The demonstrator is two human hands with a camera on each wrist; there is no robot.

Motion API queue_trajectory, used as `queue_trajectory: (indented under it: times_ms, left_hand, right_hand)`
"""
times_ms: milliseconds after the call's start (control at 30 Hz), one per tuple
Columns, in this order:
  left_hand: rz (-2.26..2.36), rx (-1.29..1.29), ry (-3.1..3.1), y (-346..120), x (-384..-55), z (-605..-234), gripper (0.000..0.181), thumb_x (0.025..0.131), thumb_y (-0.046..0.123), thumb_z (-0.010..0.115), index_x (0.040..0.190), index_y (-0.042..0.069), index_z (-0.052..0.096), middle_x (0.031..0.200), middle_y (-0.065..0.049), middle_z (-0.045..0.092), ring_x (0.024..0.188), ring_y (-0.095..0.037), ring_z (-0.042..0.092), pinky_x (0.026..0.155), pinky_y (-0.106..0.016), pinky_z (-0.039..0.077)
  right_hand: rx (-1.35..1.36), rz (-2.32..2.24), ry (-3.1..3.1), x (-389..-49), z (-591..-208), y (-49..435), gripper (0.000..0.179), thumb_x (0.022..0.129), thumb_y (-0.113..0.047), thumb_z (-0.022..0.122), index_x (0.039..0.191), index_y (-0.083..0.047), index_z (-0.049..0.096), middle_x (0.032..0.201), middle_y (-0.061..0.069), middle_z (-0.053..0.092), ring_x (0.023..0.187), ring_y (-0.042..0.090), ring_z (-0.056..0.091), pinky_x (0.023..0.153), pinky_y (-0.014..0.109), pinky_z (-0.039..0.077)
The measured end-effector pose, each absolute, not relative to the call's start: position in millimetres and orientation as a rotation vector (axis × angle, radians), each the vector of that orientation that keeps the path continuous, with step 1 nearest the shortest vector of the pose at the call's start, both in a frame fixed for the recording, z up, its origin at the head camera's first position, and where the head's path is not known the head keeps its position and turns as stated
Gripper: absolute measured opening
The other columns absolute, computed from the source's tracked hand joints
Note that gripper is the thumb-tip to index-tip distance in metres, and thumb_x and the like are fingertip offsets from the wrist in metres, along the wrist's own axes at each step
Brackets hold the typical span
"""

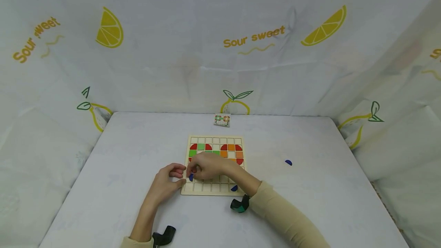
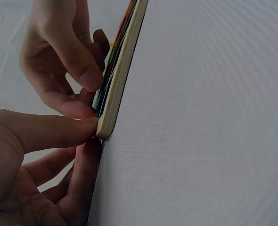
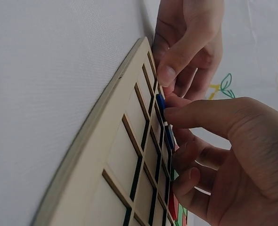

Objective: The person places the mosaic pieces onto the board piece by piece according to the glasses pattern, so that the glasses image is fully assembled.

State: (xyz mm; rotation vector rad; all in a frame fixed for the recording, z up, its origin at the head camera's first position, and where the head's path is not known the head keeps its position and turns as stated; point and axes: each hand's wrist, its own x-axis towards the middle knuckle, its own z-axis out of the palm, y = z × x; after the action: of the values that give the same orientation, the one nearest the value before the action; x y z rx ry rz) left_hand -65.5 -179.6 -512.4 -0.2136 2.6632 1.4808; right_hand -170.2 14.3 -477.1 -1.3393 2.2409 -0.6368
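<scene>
A wooden grid board (image 1: 210,194) lies on the table, its far rows filled with red, green and orange pieces. My right hand (image 1: 206,165) reaches across it to the left side. Its thumb and index finger pinch at a blue half-round piece (image 1: 191,177) in a cell near the left edge; in the right wrist view the thumb tip meets the blue piece (image 3: 160,101), with more blue under the thumb. My left hand (image 1: 167,182) rests against the board's left edge, its thumb (image 2: 59,131) and straight index finger touching the near corner.
Another blue half-round piece (image 1: 234,188) lies on the board's near right part. One more blue piece (image 1: 288,162) sits on the white table to the right. Behind the board is a small patterned card stack (image 1: 222,120). A printed cloth (image 1: 193,83) hangs behind the table.
</scene>
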Motion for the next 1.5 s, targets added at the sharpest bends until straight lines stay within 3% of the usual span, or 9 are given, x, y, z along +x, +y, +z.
queue_trajectory:
  times_ms: [367,700,1267,1500]
  left_hand:
    - [1.476,-0.205,2.673,-179.3,-65.0,-510.5,0.036,0.087,0.000,0.082,0.121,0.005,0.075,0.104,-0.007,0.075,0.095,-0.014,0.068,0.092,-0.034,0.052]
    - [1.473,-0.216,2.689,-177.0,-64.6,-512.1,0.034,0.087,0.000,0.083,0.120,0.006,0.075,0.102,-0.006,0.074,0.094,-0.015,0.067,0.088,-0.029,0.052]
    - [1.445,-0.253,2.710,-173.7,-61.6,-508.6,0.035,0.088,0.001,0.083,0.121,0.005,0.075,0.103,-0.007,0.073,0.095,-0.017,0.066,0.087,-0.030,0.051]
    - [1.440,-0.261,2.710,-173.5,-61.8,-509.1,0.035,0.088,0.002,0.083,0.122,0.005,0.074,0.103,-0.007,0.072,0.095,-0.017,0.066,0.086,-0.028,0.052]
  right_hand:
    - [-1.318,-0.645,2.220,-168.8,-473.0,18.2,0.022,0.099,-0.003,0.067,0.106,-0.017,0.083,0.092,-0.006,0.070,0.076,0.001,0.052,0.068,0.015,0.041]
    - [-1.309,-0.747,2.193,-169.2,-466.9,36.9,0.019,0.100,-0.006,0.068,0.111,-0.012,0.082,0.098,-0.001,0.071,0.083,0.005,0.053,0.075,0.017,0.045]
    - [-1.136,-0.906,2.258,-165.7,-456.9,115.2,0.015,0.103,-0.015,0.071,0.114,-0.015,0.081,0.100,-0.005,0.072,0.082,0.008,0.057,0.074,0.021,0.050]
    - [-1.010,-1.009,2.292,-165.0,-457.0,158.5,0.016,0.101,-0.014,0.075,0.116,-0.011,0.080,0.112,0.005,0.079,0.090,0.014,0.063,0.079,0.024,0.056]
